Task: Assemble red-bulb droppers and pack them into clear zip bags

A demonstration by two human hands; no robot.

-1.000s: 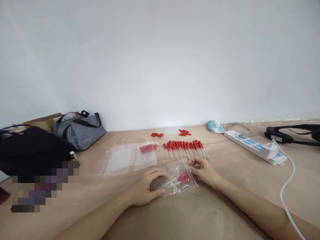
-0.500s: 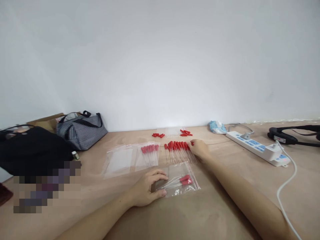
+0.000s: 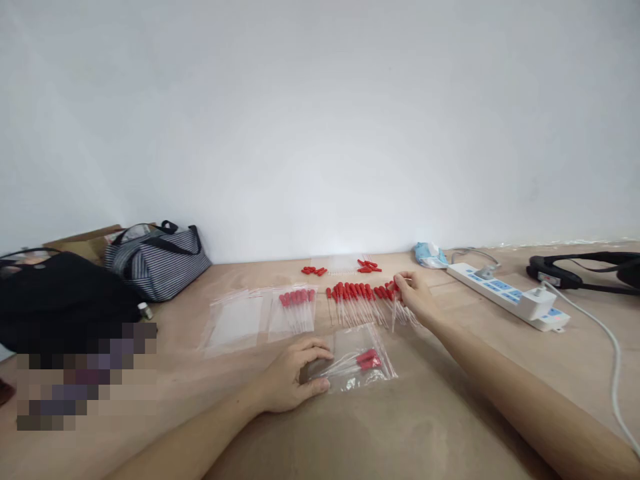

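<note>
My right hand (image 3: 414,295) pinches a dropper (image 3: 393,315) by its red rubber bulb, its clear stem pointing down. Right beside it, a row of droppers (image 3: 353,293) with red bulbs lies on the table, stems toward me. My left hand (image 3: 297,373) rests at the left end of a clear zip bag (image 3: 350,343), thumb and fingers apart along its edge. Inside that bag lie a few droppers (image 3: 369,360), bulbs to the right. Farther left, another clear bag (image 3: 275,323) has several red-bulbed droppers in or on it; I cannot tell which.
Flat clear bags (image 3: 235,320) lie at left. Loose red bulbs (image 3: 314,271) and clear stems (image 3: 341,265) are near the wall. A power strip (image 3: 505,293) with a white cable sits right, beside a blue-white packet (image 3: 430,255). A striped bag (image 3: 163,263) and black bag (image 3: 65,300) stand left.
My right hand has moved slightly right and up, and a dropper now hangs from its fingers. More droppers show at the row's right end. My left hand stays at the bag.
</note>
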